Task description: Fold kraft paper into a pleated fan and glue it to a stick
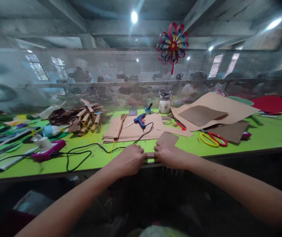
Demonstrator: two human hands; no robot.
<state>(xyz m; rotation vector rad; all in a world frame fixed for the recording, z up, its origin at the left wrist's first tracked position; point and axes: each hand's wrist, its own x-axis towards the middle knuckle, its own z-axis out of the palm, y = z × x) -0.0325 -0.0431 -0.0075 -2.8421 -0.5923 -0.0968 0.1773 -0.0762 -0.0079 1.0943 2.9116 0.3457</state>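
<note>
Head view: left hand (133,160), right hand (168,155) gripping brown paper (151,156) at near edge of green table (266,136); mesh screen (121,67) standing behind, ceiling light (134,17) glowing.

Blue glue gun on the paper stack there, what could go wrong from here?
The glue gun could mark or stick to the brown paper stack beneath it, if it's hot; I can't tell whether it is. Its black cord passes close to your left hand, so a sideways move might snag it and drag the gun. The small brown paper piece between your hands is at the table's front edge and might slip off.
</note>
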